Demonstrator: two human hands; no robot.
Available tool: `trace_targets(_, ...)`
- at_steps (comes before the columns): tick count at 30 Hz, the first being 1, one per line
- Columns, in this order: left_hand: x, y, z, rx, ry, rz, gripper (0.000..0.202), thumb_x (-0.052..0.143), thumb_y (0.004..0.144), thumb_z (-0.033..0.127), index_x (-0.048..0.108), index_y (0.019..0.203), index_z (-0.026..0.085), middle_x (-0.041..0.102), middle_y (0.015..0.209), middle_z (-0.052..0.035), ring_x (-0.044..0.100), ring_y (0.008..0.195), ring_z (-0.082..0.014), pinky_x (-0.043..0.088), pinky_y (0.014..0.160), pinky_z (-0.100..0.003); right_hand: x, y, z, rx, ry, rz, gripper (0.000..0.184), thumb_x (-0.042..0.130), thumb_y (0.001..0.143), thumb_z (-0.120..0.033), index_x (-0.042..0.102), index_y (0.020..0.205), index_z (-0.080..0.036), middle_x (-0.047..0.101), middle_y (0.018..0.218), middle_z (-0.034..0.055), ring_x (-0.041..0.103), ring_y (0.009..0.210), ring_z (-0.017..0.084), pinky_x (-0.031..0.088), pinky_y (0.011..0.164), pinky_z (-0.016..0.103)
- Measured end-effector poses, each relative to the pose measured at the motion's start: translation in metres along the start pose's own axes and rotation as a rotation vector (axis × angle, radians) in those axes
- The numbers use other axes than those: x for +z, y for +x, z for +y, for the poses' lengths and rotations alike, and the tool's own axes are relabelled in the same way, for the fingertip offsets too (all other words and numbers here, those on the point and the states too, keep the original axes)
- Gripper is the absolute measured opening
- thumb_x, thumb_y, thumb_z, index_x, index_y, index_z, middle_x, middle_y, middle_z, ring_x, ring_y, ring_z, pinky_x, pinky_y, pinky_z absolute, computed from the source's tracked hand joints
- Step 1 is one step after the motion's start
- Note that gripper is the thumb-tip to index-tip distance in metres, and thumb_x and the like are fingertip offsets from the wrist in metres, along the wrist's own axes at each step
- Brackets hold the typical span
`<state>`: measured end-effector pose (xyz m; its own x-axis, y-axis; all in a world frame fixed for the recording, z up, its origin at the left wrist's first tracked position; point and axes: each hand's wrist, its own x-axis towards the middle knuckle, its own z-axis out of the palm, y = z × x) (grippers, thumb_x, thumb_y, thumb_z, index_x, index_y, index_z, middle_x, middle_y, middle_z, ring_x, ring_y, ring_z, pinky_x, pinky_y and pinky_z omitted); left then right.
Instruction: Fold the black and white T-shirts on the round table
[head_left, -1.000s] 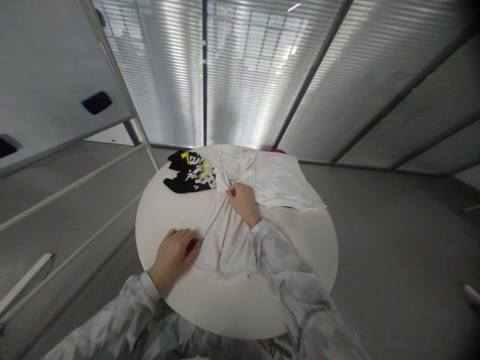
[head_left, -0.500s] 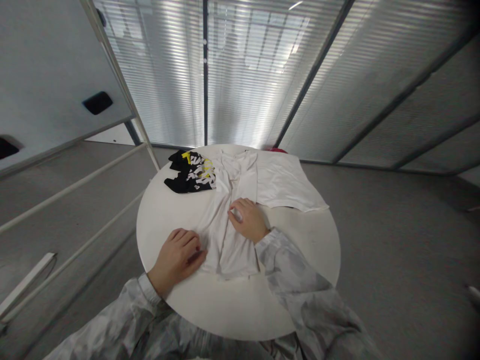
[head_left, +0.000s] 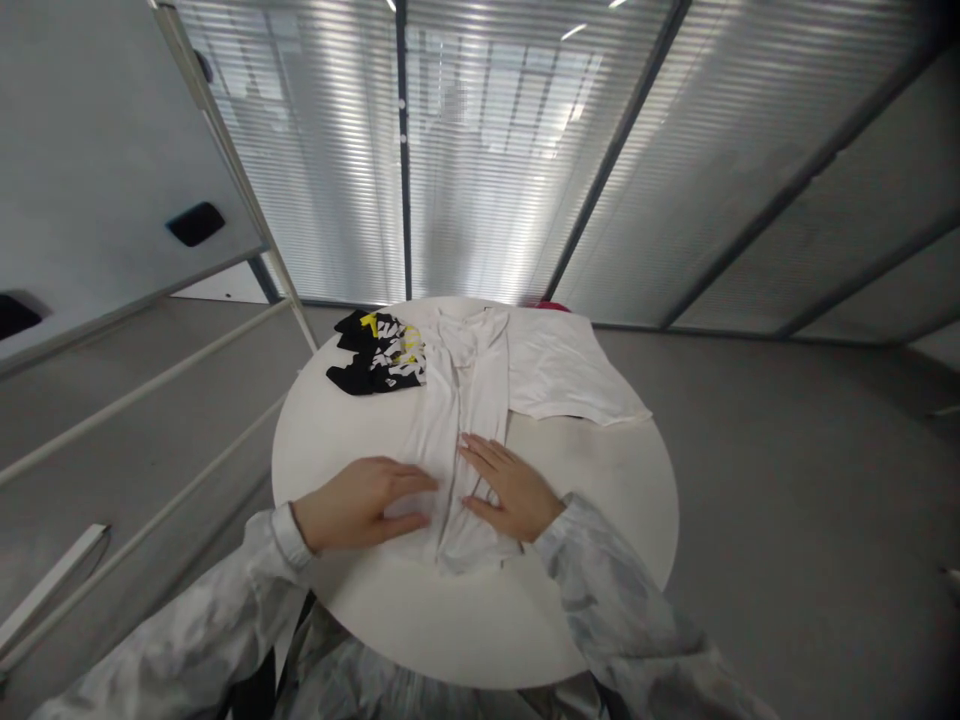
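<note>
A white shirt (head_left: 480, 380) lies on the round white table (head_left: 600, 520), its sides folded inward so two long panels meet along a seam down the middle. Over the left panel rests my left hand (head_left: 367, 503), fingers stretched out and thumb apart. My right hand (head_left: 510, 487) lies flat on the right panel, fingers spread and pointing left. Neither hand grasps the cloth. The shirt's neckline is at the far side and its hem is near me.
Beside the shirt on the left is a black garment with white and yellow print (head_left: 379, 352). Another white cloth part (head_left: 566, 365) spreads to the right; I cannot tell whether it belongs to the same shirt. A white metal frame (head_left: 150, 375) stands left, and blinds-covered glass panels (head_left: 480, 180) rise behind.
My right hand has come nearer to me and opened from a curled shape to flat. My left hand has moved right onto the shirt, its fingers straightening.
</note>
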<state>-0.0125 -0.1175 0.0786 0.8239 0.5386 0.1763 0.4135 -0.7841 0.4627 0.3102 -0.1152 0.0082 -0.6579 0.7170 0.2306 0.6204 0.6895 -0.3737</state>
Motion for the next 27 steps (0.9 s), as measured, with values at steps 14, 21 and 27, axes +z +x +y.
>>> trace_targets(14,0.059,0.104,-0.107,-0.269,-0.026,0.496,0.024,0.066,0.102,0.039,0.075,0.120,0.025,0.075,0.131,-0.0109,0.071,0.123,-0.0280,0.055,0.114,-0.044,-0.012,0.025,0.056,0.239,-0.198,0.349,0.012,0.060,0.103,-0.022,0.069,0.096,-0.025,0.075,0.101,0.0069,0.067,0.100,0.026,0.053,0.094,0.040)
trace_targets(21,0.050,0.097,-0.118,-0.551,0.109,0.591,0.028,0.074,0.096,0.048,0.075,0.109,0.023,0.076,0.111,-0.0092,0.072,0.100,-0.0267,0.056,0.091,-0.039,-0.012,0.039,0.066,0.250,-0.276,0.404,0.013,0.060,0.103,-0.022,0.067,0.093,-0.025,0.072,0.096,0.0060,0.064,0.098,0.025,0.048,0.093,0.038)
trace_targets(27,0.048,0.099,-0.117,-0.599,0.106,0.492,0.028,0.074,0.096,0.051,0.073,0.090,0.023,0.074,0.089,-0.0048,0.068,0.082,-0.0227,0.047,0.075,-0.033,-0.010,0.039,0.065,0.396,-0.360,0.480,0.013,0.068,0.101,-0.034,0.069,0.110,-0.024,0.075,0.111,0.0095,0.063,0.107,0.029,0.044,0.095,0.040)
